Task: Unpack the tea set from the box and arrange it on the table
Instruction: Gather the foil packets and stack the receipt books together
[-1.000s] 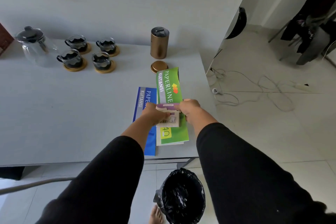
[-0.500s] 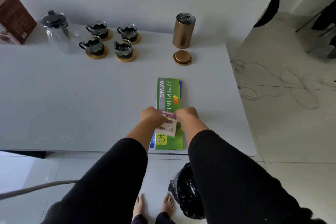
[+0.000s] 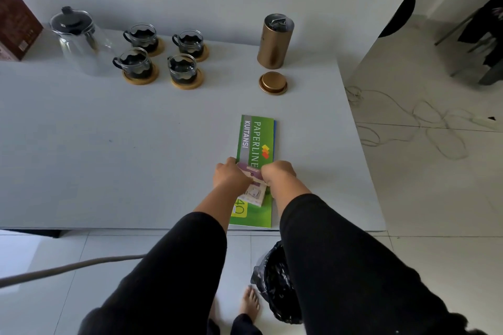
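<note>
A glass teapot (image 3: 77,35) with a black lid stands at the table's back left, beside a brown box (image 3: 16,22). Several glass cups, each on a round wooden coaster (image 3: 140,77), sit in a square group to its right. My left hand (image 3: 231,175) and my right hand (image 3: 277,173) are both closed on a small purple-and-white paper packet (image 3: 253,182), held just above a green receipt book (image 3: 257,141) near the table's front edge.
A gold canister (image 3: 275,41) stands open at the back with its lid (image 3: 273,83) lying in front of it. A blue book lies under the green one. A black bin bag (image 3: 272,280) sits on the floor below. Cables (image 3: 408,122) trail at right.
The green book now lies squarely on top of the blue one, which earlier stuck out to the left. Both hands stay on the packet. The camera view has shifted left, showing the brown box.
</note>
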`<state>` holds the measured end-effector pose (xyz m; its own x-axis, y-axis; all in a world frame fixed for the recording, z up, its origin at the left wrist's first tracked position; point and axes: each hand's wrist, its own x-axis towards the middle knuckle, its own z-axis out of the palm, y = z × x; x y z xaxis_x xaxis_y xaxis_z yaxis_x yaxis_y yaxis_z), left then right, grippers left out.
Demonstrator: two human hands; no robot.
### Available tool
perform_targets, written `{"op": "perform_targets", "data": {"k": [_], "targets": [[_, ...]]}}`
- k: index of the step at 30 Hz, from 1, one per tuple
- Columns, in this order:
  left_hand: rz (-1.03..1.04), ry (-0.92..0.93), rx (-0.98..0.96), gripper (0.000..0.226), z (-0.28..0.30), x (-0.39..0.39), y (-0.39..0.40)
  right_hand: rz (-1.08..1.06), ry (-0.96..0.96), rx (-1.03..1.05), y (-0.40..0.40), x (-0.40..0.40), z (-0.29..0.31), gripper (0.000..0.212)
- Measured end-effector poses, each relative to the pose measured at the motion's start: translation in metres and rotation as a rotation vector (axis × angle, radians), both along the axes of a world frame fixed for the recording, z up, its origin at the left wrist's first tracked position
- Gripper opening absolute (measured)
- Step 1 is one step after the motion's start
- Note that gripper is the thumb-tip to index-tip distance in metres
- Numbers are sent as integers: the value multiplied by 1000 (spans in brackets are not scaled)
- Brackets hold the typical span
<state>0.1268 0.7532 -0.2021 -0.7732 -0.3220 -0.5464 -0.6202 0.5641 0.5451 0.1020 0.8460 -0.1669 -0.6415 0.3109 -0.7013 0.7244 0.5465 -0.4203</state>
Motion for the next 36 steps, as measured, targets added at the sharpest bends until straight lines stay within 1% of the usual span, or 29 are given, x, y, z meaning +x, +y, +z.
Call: {"op": "perform_targets", "data": {"k": [3,6,10,12,15,18,21,24,27,31,34,36], "targets": [[-16,33,10,54,-1,1,-4,-12,-14,4,-3,3,-2,29],[-21,50,23,48,0,2,-5,54,12,50,-4,5,-3,32],[-21,49,16,40,0,2,-5,80,30,59,-3,7,-3,37],[-32,40,20,37,2,2,-6,75,8,45,-2,6,-3,33],[-17,8,59,45,3,0,-9,32,-34,10,1,3,-3,22],[2,-36,98,44,5,-1,-12,27,-42,-5,1,3,-2,16],[17,-87,138,37,8,-3,-17,12,-41,-7,-2,0,3,19],[40,-108,209,36,11,-4,-18,55,-56,53,-6,-5,14,26],[61,-51,276,41,18,-9,-18,50,-17,58,-8,-13,25,23],[72,34,345,49,40,-26,-15,-79,81,-45,0,-27,37,28],[42,80,402,55,57,-47,-5,-152,153,-53,12,-43,48,16],[22,98,435,59,63,-64,5,-193,196,-64,23,-57,54,19]]}}
